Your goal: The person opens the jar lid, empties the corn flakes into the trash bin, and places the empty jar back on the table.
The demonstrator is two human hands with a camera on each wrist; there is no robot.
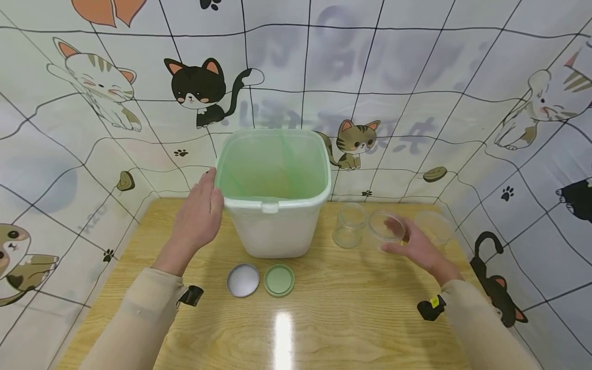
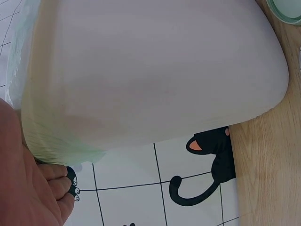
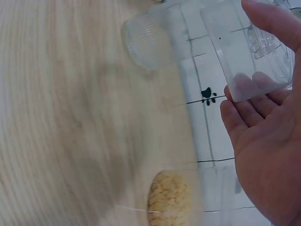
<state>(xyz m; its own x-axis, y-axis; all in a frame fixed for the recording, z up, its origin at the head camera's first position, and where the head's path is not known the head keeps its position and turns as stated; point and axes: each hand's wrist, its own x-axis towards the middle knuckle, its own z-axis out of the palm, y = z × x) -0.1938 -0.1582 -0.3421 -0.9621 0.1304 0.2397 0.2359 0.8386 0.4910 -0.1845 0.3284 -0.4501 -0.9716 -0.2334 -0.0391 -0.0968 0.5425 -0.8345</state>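
A white bin (image 1: pixel 277 226) with a green liner stands at the middle back of the wooden table (image 1: pixel 351 313). My left hand (image 1: pixel 201 213) lies flat against its left side, fingertips up at the rim. The left wrist view shows the bin's white wall (image 2: pixel 150 70) close up, with my left hand (image 2: pixel 28 188) beside the liner's edge. My right hand (image 1: pixel 416 246) reaches to a clear jar (image 1: pixel 381 227) right of the bin. In the right wrist view my right hand (image 3: pixel 263 150) is spread around that clear jar (image 3: pixel 244 52), thumb on one side and straight fingers on the other.
A silver lid (image 1: pixel 242 280) and a green lid (image 1: pixel 279 280) lie in front of the bin. Another clear jar (image 1: pixel 349 224) stands left of my right hand. A third container (image 1: pixel 435 227), with yellowish grainy contents (image 3: pixel 170 197), stands to its right. Cat-print sheets wall the table.
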